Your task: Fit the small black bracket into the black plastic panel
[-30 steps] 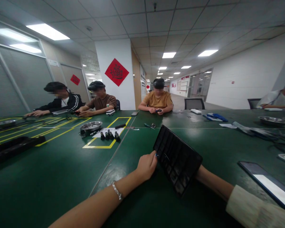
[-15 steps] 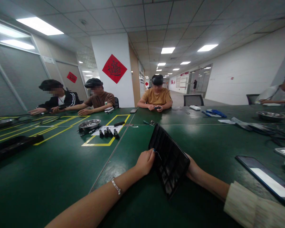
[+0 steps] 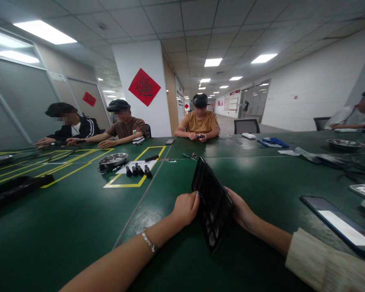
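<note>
Holding a black panel tilted upright over the near side of a green table, clamped by the left hand at one edge and by the right hand, partly hidden behind, at the other. Flanked by a phone toward the table's right edge, faced by a metal bowl and black cylinders left of centre, backed by a co-worker at the far edge.
</note>
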### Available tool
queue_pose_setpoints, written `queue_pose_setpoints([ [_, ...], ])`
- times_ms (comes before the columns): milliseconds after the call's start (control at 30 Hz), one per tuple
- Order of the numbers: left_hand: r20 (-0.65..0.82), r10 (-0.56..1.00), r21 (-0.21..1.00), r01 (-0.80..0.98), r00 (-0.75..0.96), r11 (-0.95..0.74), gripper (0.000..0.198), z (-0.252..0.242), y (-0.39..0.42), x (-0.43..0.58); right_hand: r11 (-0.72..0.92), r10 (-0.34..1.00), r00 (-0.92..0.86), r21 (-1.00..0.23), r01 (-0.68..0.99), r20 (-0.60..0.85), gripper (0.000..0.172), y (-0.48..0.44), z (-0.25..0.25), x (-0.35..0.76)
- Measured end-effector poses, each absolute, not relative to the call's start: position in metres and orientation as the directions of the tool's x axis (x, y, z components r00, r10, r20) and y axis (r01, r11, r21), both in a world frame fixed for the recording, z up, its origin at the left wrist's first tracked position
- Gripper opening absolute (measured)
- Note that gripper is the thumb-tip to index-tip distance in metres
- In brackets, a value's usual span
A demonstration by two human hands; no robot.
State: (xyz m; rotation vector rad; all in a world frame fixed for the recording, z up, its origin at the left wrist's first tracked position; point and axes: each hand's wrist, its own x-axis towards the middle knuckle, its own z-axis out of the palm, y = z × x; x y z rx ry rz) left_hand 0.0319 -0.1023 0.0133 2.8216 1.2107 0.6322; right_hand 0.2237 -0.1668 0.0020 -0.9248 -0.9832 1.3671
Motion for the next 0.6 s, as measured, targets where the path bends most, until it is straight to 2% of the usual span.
queue_pose_setpoints([
  [167,0.300,0.733,0.099,0.745,0.610,-0.660,0.057,0.016,-0.101,0.032,0.013,0.997,-0.067,-0.931,-0.365,0.040,0.043,-0.167,0.000,0.225],
  [333,0.207,0.776,0.065,0.783,0.596,-0.619,0.065,0.019,-0.102,0.032,0.051,0.998,-0.014,-0.935,-0.350,0.059,0.050,-0.164,-0.007,0.225],
  [433,0.213,0.774,0.069,0.781,0.596,-0.620,0.065,0.020,-0.104,0.033,0.056,0.997,-0.024,-0.936,-0.347,0.069,0.055,-0.164,-0.008,0.224],
  [600,0.252,0.746,0.086,0.754,0.616,-0.651,0.059,0.020,-0.105,0.033,0.054,0.997,-0.037,-0.936,-0.347,0.071,0.051,-0.164,-0.008,0.224],
])
